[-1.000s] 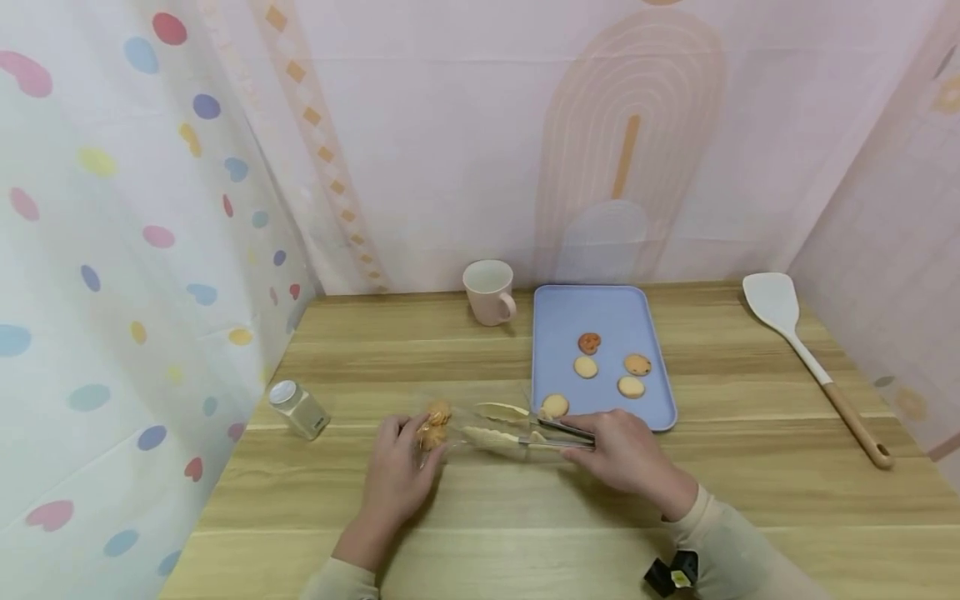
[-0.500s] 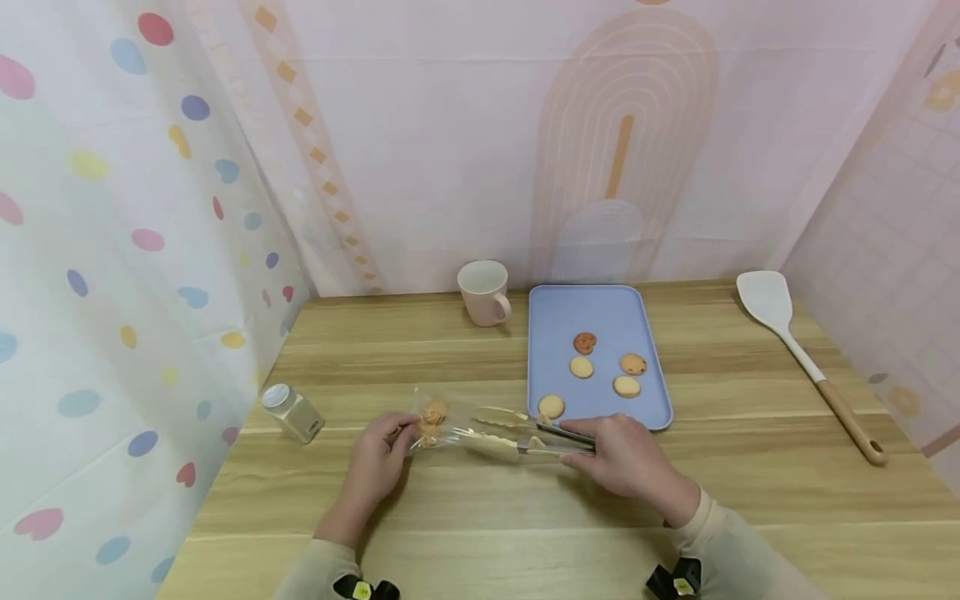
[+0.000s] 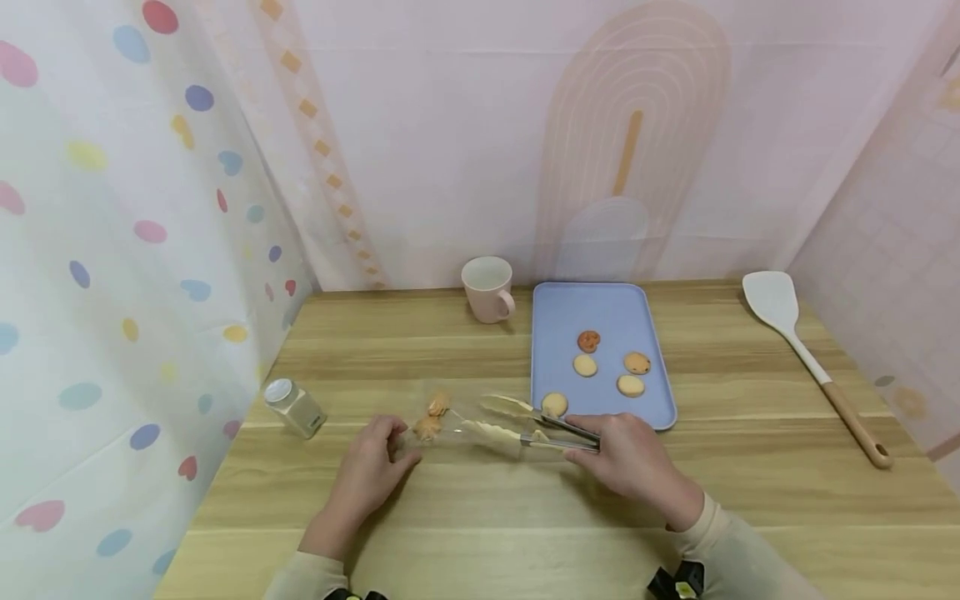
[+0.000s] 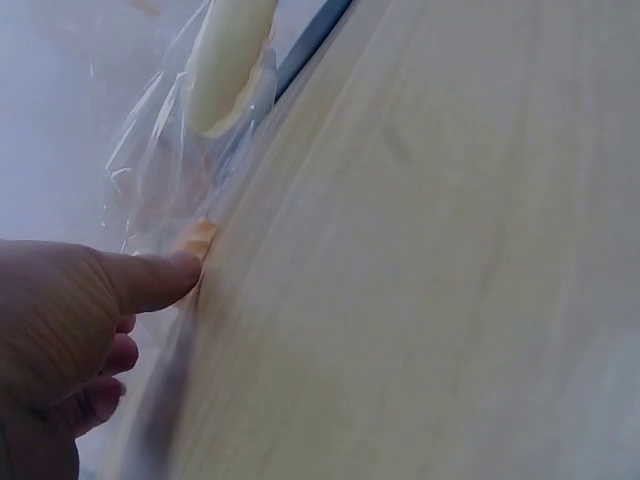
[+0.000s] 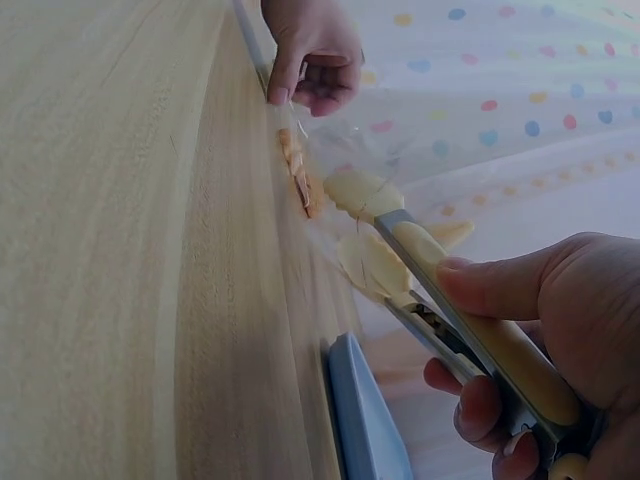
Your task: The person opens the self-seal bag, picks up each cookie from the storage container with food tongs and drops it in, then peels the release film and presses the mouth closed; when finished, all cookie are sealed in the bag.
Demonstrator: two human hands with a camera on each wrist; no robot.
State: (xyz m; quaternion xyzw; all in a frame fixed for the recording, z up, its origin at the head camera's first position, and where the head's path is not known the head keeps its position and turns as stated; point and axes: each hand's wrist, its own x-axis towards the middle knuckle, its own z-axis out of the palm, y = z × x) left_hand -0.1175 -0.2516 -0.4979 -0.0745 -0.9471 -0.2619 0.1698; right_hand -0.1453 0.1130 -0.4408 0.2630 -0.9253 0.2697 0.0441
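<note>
My right hand (image 3: 622,454) grips a pair of tongs (image 3: 558,442) with metal arms and cream scalloped tips. Those tips stand apart inside a clear plastic bag (image 4: 165,150), which lies on the table. Two light-brown cookies (image 3: 428,428) lie toward the bag's left end, just left of the tips. At that end is my left hand (image 3: 369,467), its thumb and fingers bent with a gap between them. In the left wrist view its thumb reaches a cookie's edge (image 4: 200,238). Whether it touches the film is unclear.
A blue tray (image 3: 585,308) holds several cookies (image 3: 630,385) behind the right hand. A pink mug (image 3: 489,293) stands at the back. A lidded shaker jar (image 3: 297,410) is at the left, and a white spatula (image 3: 808,362) with a wooden handle lies at the right.
My left hand drew back left from over the cookies, pinched the bag's end, then loosened. The cookies settled apart in the bag. The right hand and tongs barely moved.
</note>
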